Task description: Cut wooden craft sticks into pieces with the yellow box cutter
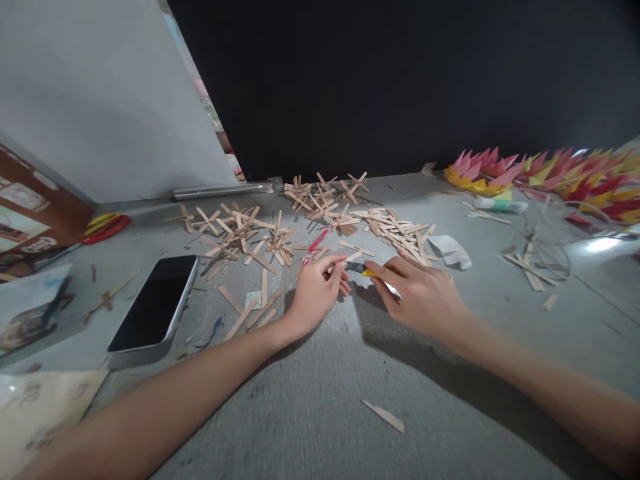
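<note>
Near the middle, my left hand [319, 287] pinches a small pale wooden stick [353, 257] between thumb and fingers. My right hand [417, 290] is closed on a yellow utility knife [369, 273], whose grey blade [355, 267] points left and meets or nearly meets the stick. Just behind my left hand is a red, pen-like item [318, 241]. A pile of loose wooden sticks [395, 230] lies behind my right hand. One cut stick piece [384, 416] with a pointed end rests on the grey table [310, 413] in front.
Crossed-stick pieces [240, 230] are heaped at the back left. A phone [155, 303] lies left of my left hand. White paper [451, 252], a glue tube [500, 205] and pink and yellow paper shapes [483, 173] are to the right. A black panel [400, 87] stands behind.
</note>
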`<state>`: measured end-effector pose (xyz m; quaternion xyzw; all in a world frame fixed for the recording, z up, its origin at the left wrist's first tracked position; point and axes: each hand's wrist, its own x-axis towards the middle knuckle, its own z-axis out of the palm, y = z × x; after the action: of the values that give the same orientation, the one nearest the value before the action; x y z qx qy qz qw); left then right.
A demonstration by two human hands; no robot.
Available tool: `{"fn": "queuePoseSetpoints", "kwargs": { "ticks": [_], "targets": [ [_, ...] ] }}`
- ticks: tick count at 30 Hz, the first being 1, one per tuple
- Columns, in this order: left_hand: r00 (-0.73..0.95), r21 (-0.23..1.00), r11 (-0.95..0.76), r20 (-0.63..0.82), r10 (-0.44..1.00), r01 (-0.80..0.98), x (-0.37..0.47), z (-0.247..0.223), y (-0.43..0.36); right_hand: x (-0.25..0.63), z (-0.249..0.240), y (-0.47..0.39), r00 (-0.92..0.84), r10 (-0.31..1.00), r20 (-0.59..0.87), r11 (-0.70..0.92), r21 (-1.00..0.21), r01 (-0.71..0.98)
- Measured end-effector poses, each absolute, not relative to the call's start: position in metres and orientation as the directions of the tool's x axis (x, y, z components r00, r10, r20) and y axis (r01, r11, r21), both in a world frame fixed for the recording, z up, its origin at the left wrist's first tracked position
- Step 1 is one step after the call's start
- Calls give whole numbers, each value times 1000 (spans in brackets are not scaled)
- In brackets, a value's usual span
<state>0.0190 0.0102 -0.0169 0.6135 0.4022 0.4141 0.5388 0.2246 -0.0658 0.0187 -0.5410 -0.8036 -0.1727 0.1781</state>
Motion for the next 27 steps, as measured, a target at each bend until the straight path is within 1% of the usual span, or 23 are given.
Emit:
{"fn": "queuePoseSetpoints", "kwargs": {
  "ticks": [5, 12, 15, 21, 24, 27],
  "targets": [
    [346, 994, -98, 73, 935, 54, 19, -18, 11, 224, 16, -65, -358, 823, 442, 377, 46, 925],
    [353, 992, -112, 84, 932, 59, 19, -19, 9, 225, 16, -65, -322, 831, 454, 346, 32, 938],
    [349, 993, -107, 85, 933, 43, 20, -19, 10, 224, 16, -66, -333, 825, 457, 346, 58, 936],
    [343, 996, -85, 75, 937, 13, 19, -15, 10, 219, 15, -67, -407, 807, 428, 361, 187, 914],
    [346, 999, -37, 44, 937, -25, 19, -12, 11, 215, 13, -69, -407, 820, 403, 355, 200, 913],
    [345, 999, -27, 40, 938, -43, 19, -13, 11, 213, 10, -71, -395, 825, 405, 345, 193, 919]
  ]
}}
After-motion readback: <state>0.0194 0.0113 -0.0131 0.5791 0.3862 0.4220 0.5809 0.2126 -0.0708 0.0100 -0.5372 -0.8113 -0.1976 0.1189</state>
